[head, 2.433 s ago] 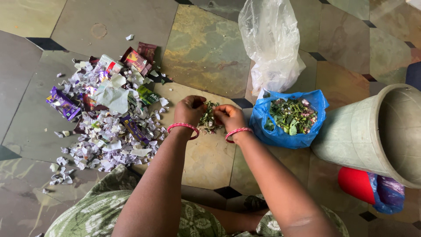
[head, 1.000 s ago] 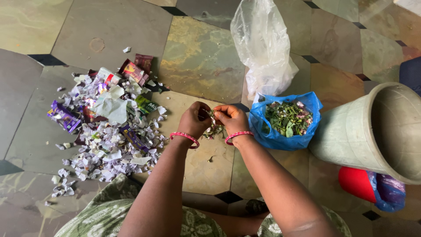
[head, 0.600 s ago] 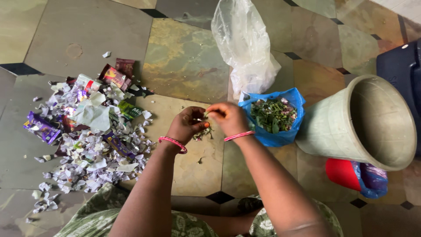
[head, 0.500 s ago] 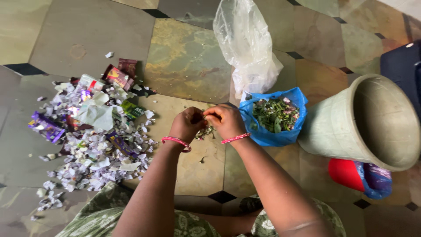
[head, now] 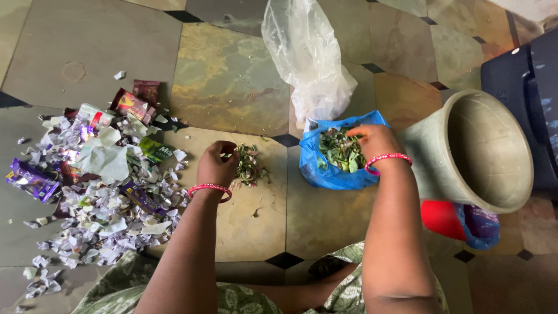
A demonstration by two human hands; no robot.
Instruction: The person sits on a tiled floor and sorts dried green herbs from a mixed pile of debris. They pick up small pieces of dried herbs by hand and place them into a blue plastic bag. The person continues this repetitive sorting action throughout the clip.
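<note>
Seen from the head camera, the landmark is the blue plastic bag filled with green leaves and plant scraps (head: pixel 331 168), which sits open on the stone-tiled floor (head: pixel 232 81). The right hand (head: pixel 375 142) reaches over the right edge of this bag, its fingers curled down towards the leaves; whether they pinch anything cannot be told, since the back of the hand hides the fingertips. A pink bangle (head: pixel 388 158) circles its wrist. The left hand (head: pixel 216 166), well to the left of the bag, is closed around a small bunch of green stems and leaves (head: pixel 249 166), which trails out from the fingers and lies on the tile between that hand and the bag. Behind the blue bag, touching its far edge, stands a crumpled clear plastic bag (head: pixel 305 58). Just to the bag's right lies a tipped grey-green plastic bucket (head: pixel 471 145) with its mouth facing up and right; beneath the bucket show a red round object (head: pixel 440 218) and a blue-purple plastic bag (head: pixel 479 224). Far to the bag's left spreads a heap of torn white paper bits and coloured wrappers (head: pixel 99 174).
</note>
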